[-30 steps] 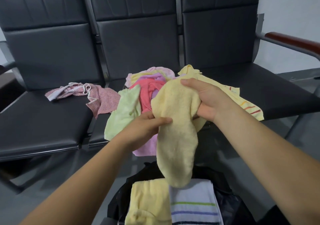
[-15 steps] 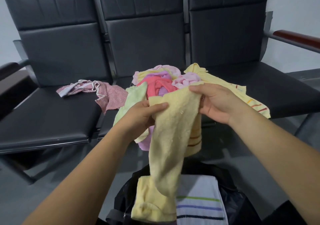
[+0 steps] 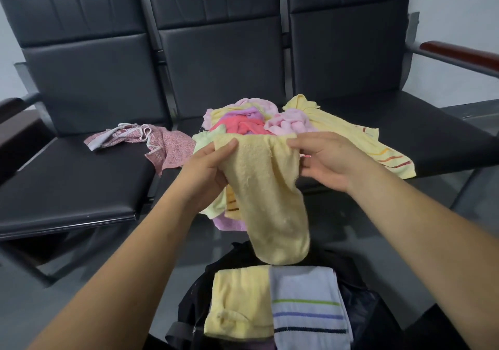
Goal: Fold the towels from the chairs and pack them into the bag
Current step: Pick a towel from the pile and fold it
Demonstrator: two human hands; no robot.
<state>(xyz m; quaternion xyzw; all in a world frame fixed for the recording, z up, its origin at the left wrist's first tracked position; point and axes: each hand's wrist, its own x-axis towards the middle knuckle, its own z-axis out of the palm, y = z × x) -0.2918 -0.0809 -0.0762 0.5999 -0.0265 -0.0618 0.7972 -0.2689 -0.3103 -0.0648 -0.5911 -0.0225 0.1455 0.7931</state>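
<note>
Terry cloth like this is soft, light and limp; I judge it will sag wherever unsupported, so the top corners are the place to hold. Both my hands are closed there: left hand (image 3: 208,166) pinches one upper corner, right hand (image 3: 326,160) grips the other end of the top edge. The pale yellow towel (image 3: 266,187) hangs crumpled and narrow between them, in front of the pile (image 3: 243,128) on the chairs (image 3: 81,177), its lower end just above the black bag (image 3: 359,303) holding folded towels (image 3: 305,290).

Yellow towel (image 3: 267,196): I see it hanging limp over the bag (image 3: 361,303), top edge pinched up.
Bag: black, open, two folded towels (image 3: 240,301) inside.
</note>
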